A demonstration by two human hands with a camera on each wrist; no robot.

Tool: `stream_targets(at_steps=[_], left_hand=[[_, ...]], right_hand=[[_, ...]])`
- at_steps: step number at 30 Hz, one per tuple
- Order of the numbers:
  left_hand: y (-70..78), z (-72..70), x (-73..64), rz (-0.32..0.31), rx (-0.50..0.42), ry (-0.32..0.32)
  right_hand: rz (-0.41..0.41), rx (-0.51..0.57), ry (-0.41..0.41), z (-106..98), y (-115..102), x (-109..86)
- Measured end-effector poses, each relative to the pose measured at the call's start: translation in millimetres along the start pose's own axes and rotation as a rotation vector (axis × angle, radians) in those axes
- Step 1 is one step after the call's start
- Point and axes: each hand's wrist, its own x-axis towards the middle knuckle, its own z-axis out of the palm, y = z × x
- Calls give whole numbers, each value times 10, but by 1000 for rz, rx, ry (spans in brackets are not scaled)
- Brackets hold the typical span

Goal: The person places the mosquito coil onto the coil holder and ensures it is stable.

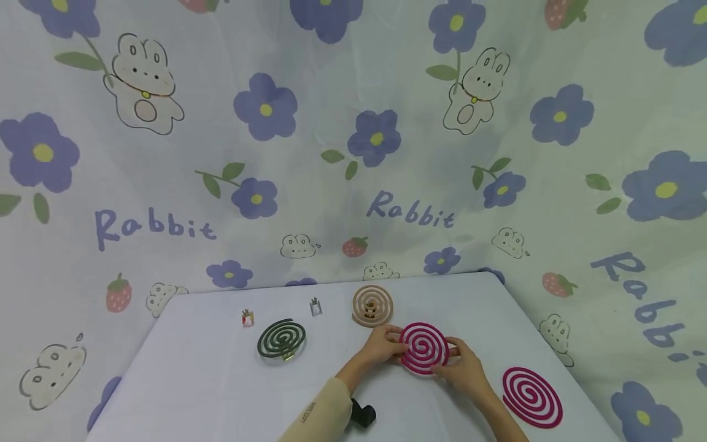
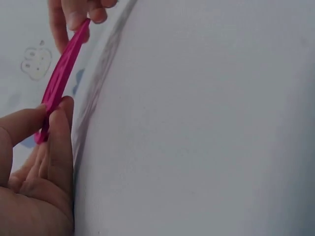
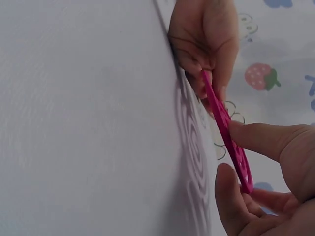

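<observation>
"Both sides of the magenta coil (image 1: 422, 348) were gripped?"

"Yes. The left hand (image 1: 381, 345) had its fingers (image 2: 60, 140) grasping the rim toward the left edge, and the right hand (image 1: 464, 369) pinched the opposite side."

"Where was it?"

"Tilted and raised clear of the surface (image 1: 210, 380), nearer the right edge than the left."

"And around it?"

"Beyond it, a tan coil (image 1: 372, 294) sat near the far edge; a green coil (image 1: 283, 338) was farther toward the left edge, and a second magenta coil (image 1: 530, 395) lay flat beside the right edge."
</observation>
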Motion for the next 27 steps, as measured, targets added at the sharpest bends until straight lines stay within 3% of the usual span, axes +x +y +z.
stream_targets(at_steps=[7, 18, 27], left_hand=[[-19, -88, -88, -40, -66, 3], [-29, -187, -247, -42, -116, 28], [-50, -295, -317, -33, -164, 30]], right_hand=[[27, 196, 7, 78, -44, 6], [86, 336, -40, 249, -50, -28], [60, 391, -54, 399, -87, 35]])
